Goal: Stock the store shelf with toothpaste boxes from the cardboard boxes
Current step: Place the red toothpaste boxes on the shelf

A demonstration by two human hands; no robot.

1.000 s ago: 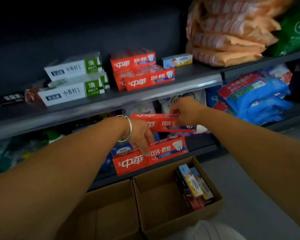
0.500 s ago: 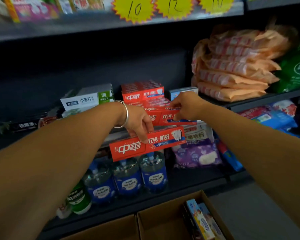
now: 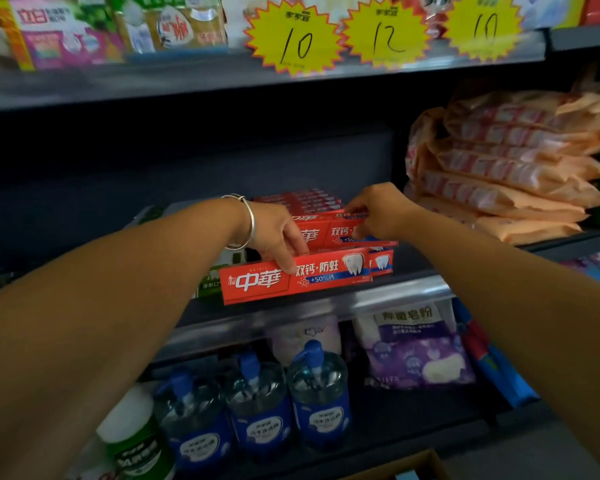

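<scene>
My left hand [image 3: 278,237], a silver bangle on its wrist, grips a long red toothpaste box [image 3: 295,277] from above, holding it level at the front of the middle shelf [image 3: 395,292]. My right hand [image 3: 378,211] pinches a second red toothpaste box [image 3: 340,232] against the stack of red toothpaste boxes [image 3: 302,200] standing on that shelf. One more red box [image 3: 381,261] lies under it. A corner of the cardboard box [image 3: 413,467] shows at the bottom edge.
Orange soft packs [image 3: 510,161] are piled on the shelf to the right. Green-and-white boxes [image 3: 210,284] sit left of the red ones, partly hidden by my arm. Blue pump bottles [image 3: 257,407] and a purple pouch [image 3: 416,355] fill the shelf below. Yellow price stars [image 3: 297,38] hang above.
Both hands have risen from beside the cardboard box to the middle shelf, carrying a red box each. My view has tilted up, so the cardboard boxes have nearly left the frame.
</scene>
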